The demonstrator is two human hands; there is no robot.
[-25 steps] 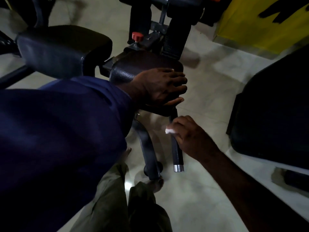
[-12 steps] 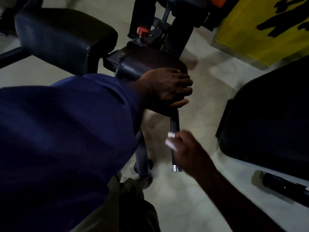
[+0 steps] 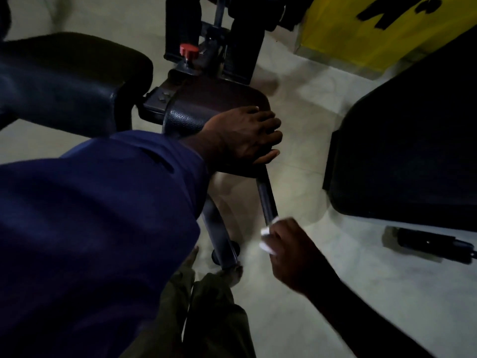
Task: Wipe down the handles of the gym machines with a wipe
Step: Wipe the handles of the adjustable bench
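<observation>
A dark metal handle bar (image 3: 265, 196) slopes down from under a black padded rest (image 3: 214, 104) of the gym machine. My right hand (image 3: 291, 250) is wrapped round the handle's lower end with a white wipe (image 3: 267, 239) bunched under its fingers; that end of the bar is hidden by the hand. My left hand (image 3: 242, 136) rests on the front edge of the padded rest, fingers curled over the edge, its blue sleeve filling the left of the view.
A larger black pad (image 3: 64, 78) sits at the left, a red adjustment knob (image 3: 189, 50) behind the rest. A big black pad (image 3: 413, 151) stands at the right with another black handle (image 3: 433, 245) below it. A curved frame leg (image 3: 219, 236) and my feet are underneath.
My right hand has slid down the handle with the wipe, from near the top to its lower end. My left hand has stayed on the pad.
</observation>
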